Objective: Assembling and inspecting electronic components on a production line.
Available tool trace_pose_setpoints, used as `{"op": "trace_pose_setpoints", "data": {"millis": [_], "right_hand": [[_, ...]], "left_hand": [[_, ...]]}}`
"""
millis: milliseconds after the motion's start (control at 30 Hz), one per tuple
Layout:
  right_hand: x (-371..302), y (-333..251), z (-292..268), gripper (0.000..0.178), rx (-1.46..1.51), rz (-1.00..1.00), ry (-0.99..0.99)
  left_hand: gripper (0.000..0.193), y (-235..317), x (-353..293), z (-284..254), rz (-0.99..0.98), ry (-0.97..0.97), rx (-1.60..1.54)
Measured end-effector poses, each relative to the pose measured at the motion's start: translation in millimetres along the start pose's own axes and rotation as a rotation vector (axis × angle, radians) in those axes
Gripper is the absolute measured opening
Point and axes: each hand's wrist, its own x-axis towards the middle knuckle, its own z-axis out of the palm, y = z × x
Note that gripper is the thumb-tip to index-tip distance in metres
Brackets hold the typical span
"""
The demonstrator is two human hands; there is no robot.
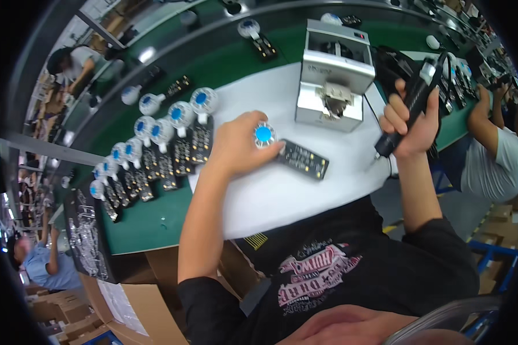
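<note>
My left hand (242, 144) is closed around a round white part with a blue centre (265, 134), low over the white sheet (259, 201). Joined to that part is a dark circuit board (304, 159), which reaches to the right past my thumb. In my right hand (411, 123) is a black electric screwdriver (407, 109), gripped round its body, its tip slanting down to the left. Beyond both hands stands a grey metal screw feeder (334, 75), its front mechanism facing me.
Several similar boards with round blue-centred heads (181, 115) lie in a row on the green table (138, 227) to the left. A black tray of clear small parts (89, 236) sits at its left edge. An open cardboard box (149, 305) is below. Other people work on both sides.
</note>
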Motion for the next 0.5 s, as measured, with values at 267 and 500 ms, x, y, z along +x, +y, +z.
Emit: {"op": "trace_pose_setpoints", "data": {"millis": [267,500], "right_hand": [[-39.2,9.7,-61.2,0.065,0.075,0.142,0.329],[-27.3,23.5,-47.0,0.063,0.045,0.103,0.481]], "left_hand": [[0.062,-52.8,94.5,-100.1,-0.294,0.263,0.296],[0.071,-266.9,176.6,-107.0,-0.707,0.19,0.639]]}}
